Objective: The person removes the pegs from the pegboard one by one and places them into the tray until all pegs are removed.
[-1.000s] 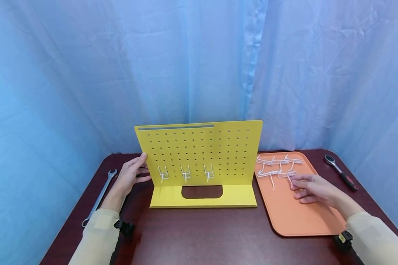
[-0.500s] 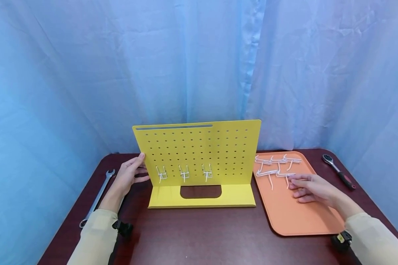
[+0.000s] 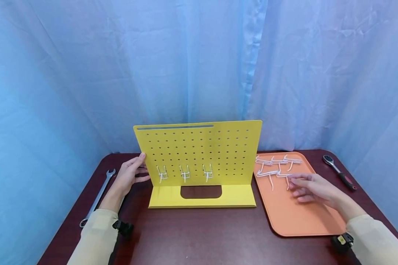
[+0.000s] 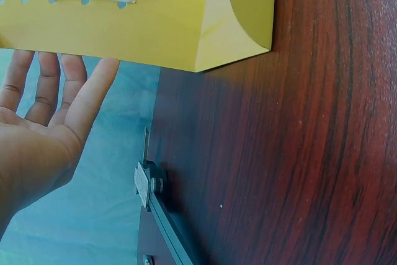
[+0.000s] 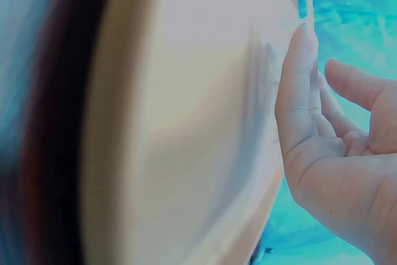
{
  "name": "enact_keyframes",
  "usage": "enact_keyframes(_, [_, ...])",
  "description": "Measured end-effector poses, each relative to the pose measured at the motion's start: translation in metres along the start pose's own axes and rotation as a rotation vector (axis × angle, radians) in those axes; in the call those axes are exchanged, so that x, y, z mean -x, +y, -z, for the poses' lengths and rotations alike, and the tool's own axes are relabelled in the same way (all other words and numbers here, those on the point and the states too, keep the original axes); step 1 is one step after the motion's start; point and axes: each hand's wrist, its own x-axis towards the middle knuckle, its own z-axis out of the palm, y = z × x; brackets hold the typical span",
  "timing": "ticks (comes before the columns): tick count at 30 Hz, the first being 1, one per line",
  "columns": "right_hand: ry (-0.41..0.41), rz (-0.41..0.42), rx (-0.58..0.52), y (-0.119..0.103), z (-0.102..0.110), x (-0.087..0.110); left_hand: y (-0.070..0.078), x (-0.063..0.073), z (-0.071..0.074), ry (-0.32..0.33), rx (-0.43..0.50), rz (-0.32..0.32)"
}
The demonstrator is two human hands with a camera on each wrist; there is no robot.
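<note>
A yellow pegboard stand (image 3: 232,158) is upright in the middle of the table, and white wire hooks (image 3: 207,173) hang in its lower rows of holes. My left hand (image 3: 127,175) holds its left edge, the thumb at the edge and the fingers reaching behind. In the left wrist view those fingers (image 4: 48,88) are partly hidden by the board. Over the orange tray (image 3: 302,217), my right hand (image 3: 313,189) has loosely bent fingers beside the nearest loose white hook (image 3: 287,182). A gap shows between thumb and index finger; whether a fingertip touches the hook is unclear.
Several more white hooks (image 3: 268,173) lie at the tray's far left. A combination wrench (image 3: 99,197) lies left of my left forearm, and a ratchet wrench (image 3: 339,172) lies right of the tray. Behind the table (image 3: 199,235) hangs a pale blue curtain (image 3: 215,62).
</note>
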Motion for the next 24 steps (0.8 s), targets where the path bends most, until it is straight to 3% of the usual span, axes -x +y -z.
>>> enact_keyframes(6, [-0.028, 0.071, 0.048, -0.021, -0.023, 0.007, -0.001, -0.001, 0.0, -0.004, -0.001, 0.006])
enact_keyframes(13, [-0.109, 0.153, 0.081, -0.04, -0.081, 0.014, -0.001, 0.001, 0.001, -0.014, 0.019, 0.009])
enact_keyframes(24, [-0.202, 0.203, 0.0, -0.061, -0.147, 0.001, -0.001, 0.0, 0.0, -0.009, 0.013, 0.001])
